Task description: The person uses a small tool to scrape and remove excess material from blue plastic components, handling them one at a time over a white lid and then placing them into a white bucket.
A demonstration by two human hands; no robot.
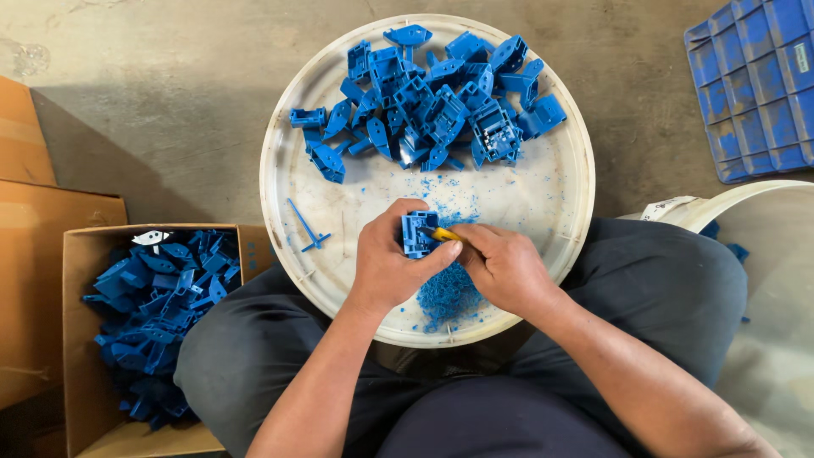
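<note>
My left hand (392, 265) grips a small blue plastic part (415, 234) over the near side of a round white tray (560, 199). My right hand (502, 267) holds a small yellow-handled tool (443, 234) whose tip touches that part. Under both hands lies a heap of blue plastic shavings (448, 297). A pile of several similar blue parts (432, 102) fills the far half of the tray. One thin blue sprue piece (305, 227) lies alone at the tray's left side.
A cardboard box (76, 339) at my left knee holds several blue parts. More flat cardboard (34, 212) lies further left. A blue plastic crate (759, 85) sits at the top right, a white bucket rim (755, 199) below it. My legs frame the tray on a concrete floor.
</note>
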